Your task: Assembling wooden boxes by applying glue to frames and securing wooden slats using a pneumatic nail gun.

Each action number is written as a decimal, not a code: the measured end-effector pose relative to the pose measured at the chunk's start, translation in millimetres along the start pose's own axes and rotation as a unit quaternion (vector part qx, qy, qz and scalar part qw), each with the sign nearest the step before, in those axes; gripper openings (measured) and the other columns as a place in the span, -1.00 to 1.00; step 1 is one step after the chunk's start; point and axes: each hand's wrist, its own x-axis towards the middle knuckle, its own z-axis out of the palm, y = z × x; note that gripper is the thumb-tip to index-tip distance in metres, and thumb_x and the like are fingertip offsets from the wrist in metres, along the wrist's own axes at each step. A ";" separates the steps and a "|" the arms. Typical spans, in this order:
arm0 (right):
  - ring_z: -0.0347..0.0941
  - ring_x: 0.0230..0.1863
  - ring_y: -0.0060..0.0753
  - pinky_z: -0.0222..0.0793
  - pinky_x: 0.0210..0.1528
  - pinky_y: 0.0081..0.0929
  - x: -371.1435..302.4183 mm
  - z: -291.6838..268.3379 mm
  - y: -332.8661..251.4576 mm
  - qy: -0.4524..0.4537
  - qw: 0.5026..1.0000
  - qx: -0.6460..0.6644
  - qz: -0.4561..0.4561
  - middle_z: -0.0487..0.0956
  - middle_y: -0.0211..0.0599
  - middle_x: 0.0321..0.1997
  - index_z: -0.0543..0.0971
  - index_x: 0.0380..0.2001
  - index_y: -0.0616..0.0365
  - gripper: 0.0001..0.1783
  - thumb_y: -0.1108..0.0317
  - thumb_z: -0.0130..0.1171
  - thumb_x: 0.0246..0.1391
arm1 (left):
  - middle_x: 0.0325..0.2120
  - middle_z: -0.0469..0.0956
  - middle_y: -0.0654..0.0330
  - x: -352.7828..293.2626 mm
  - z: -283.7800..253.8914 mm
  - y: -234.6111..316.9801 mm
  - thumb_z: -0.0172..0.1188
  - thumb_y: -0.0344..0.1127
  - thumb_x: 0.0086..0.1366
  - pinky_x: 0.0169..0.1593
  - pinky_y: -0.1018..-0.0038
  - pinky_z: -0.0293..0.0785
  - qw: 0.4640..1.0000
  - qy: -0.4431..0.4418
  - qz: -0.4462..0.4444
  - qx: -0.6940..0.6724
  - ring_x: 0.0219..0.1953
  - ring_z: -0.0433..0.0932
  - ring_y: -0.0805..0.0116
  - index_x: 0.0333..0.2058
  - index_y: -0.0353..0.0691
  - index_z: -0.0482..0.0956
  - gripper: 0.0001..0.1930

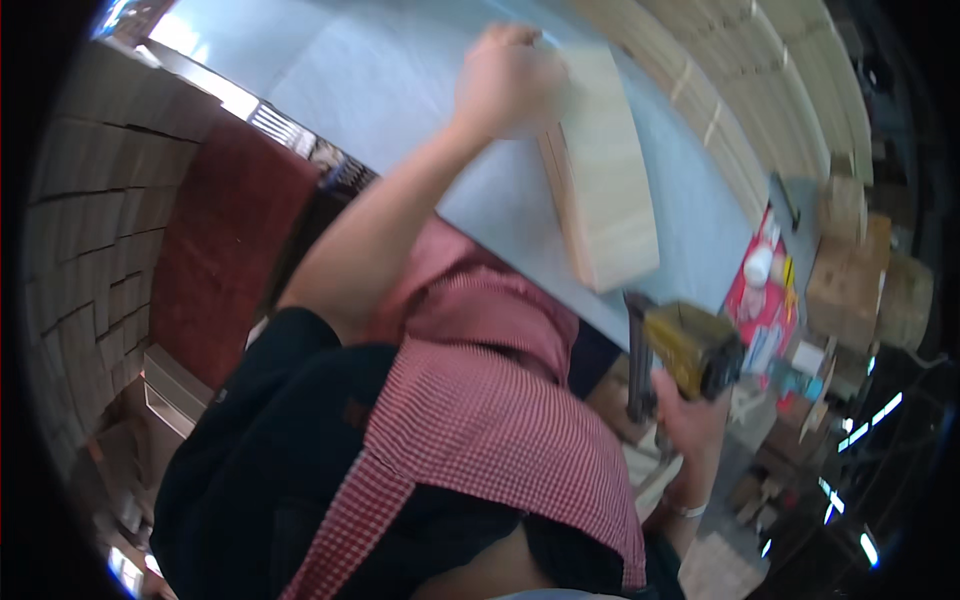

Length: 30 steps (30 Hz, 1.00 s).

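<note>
Smooth wooden board (608,180): my left hand (510,85) extended to far end, hold unclear; my right hand (690,415) grips a boxy tool (690,350).

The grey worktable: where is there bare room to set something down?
The widest bare patch of the grey worktable lies left of the left hand. A narrower one runs between the pale wooden piece and the long boards. It is crowded toward the right of the view, with those boards and a cluttered pink surface.
</note>
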 end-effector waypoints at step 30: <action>0.68 -0.20 -0.24 0.59 -0.29 -0.48 26.6 -10.9 -5.9 -0.013 0.998 -0.033 -0.057 0.70 -0.10 -0.09 0.54 -0.01 0.32 -0.51 0.44 0.46 -0.01 | -0.45 0.60 0.03 20.3 4.4 -0.7 0.36 -0.21 0.11 -0.24 0.30 0.51 0.999 0.003 -0.009 0.031 -0.40 0.53 0.14 -0.35 -0.34 0.67 -0.72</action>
